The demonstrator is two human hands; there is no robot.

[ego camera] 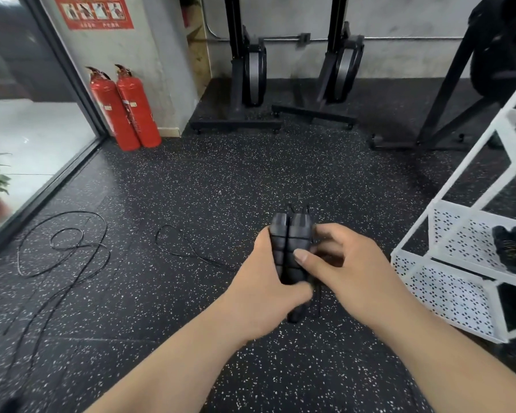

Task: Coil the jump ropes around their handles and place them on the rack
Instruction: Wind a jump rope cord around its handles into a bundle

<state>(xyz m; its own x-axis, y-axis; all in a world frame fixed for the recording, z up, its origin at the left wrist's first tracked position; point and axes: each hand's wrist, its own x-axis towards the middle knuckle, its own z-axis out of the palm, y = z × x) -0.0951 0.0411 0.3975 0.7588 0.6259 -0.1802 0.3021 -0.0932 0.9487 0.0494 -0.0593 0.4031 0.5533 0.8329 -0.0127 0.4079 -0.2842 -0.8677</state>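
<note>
Speckled gym floor [209, 180] lies under us: our left hand [259, 290] and right hand [349, 272] both clamp the paired handles [291, 251], held low beside the rack [459, 281]. Coiling looks about to begin; next, we judge, the loose rope [188, 248] needs winding round them.

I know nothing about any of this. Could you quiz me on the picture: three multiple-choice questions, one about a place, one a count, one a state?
1. Where is the white rack? A) right of the hands B) left of the hands C) outside the glass
2. How many red fire extinguishers stand by the wall? A) one B) four C) two
3. The black handles are: A) on the floor B) held by both hands C) on the rack
1 A: the rack fills the frame's right edge. 2 C: two red cylinders stand side by side. 3 B: left hand and right hand both grip them.
</note>
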